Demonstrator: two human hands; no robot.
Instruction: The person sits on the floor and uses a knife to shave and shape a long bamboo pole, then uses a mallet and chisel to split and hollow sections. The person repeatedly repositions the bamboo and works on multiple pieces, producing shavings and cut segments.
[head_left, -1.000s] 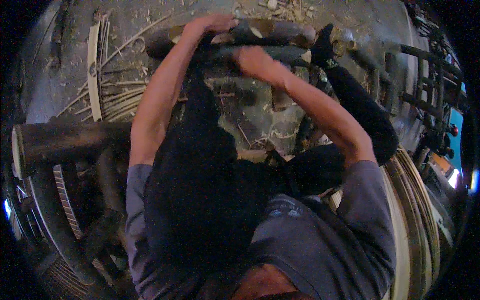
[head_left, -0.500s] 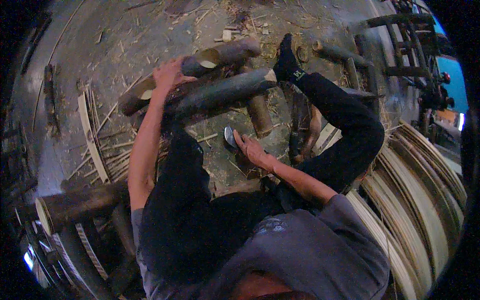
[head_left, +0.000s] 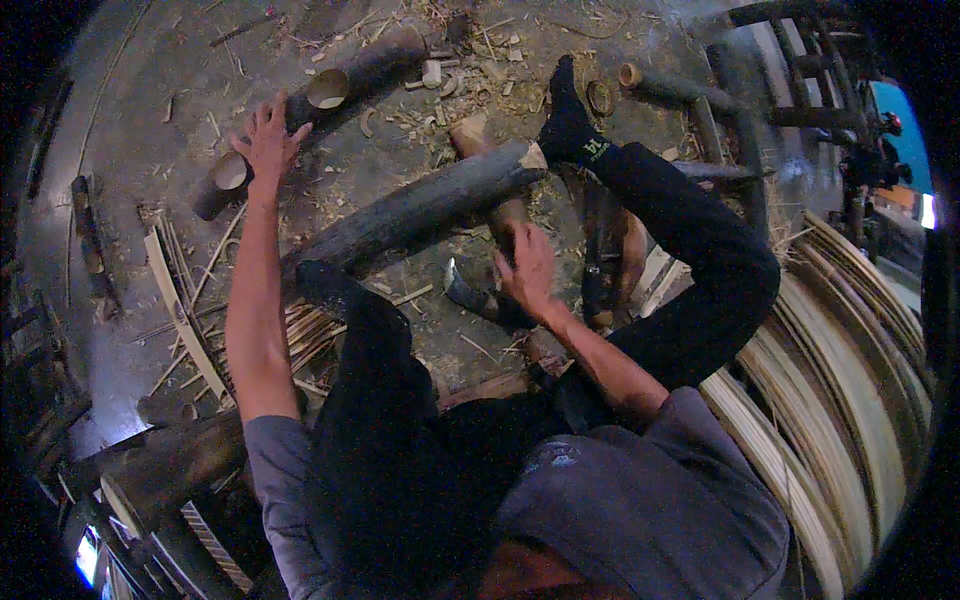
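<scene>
Several pale split strips (head_left: pixel 186 318) lie on the floor at the far left, above a thick brown log (head_left: pixel 185 462) that runs in from the lower corner. Next comes the left hand (head_left: pixel 267 150), its fingers spread wide, resting on a dark notched pole (head_left: pixel 378 65) between two scooped-out cuts (their pale insides catch the light). The pole lies slantwise, its right end near scattered wood chips (head_left: pixel 490 70).

Nearer the body, a second dark pole (head_left: pixel 415 220) lies at a similar slant, its left end beside the person's left foot and its cut right end just beside the right foot (head_left: pixel 572 125). It crosses over a shorter brown log (head_left: pixel 470 135). Below it, a curved blade (head_left: pixel 466 292) sits on the floor just left of the right hand (head_left: pixel 528 265). That hand is at the shorter log's lower end, thumb apart from the fingers; whether it grips, I cannot tell.

Farther right, a slim pole (head_left: pixel 665 85) slopes down beyond the foot, and bent bundles of pale strips (head_left: pixel 835 400) curve along the edge.
</scene>
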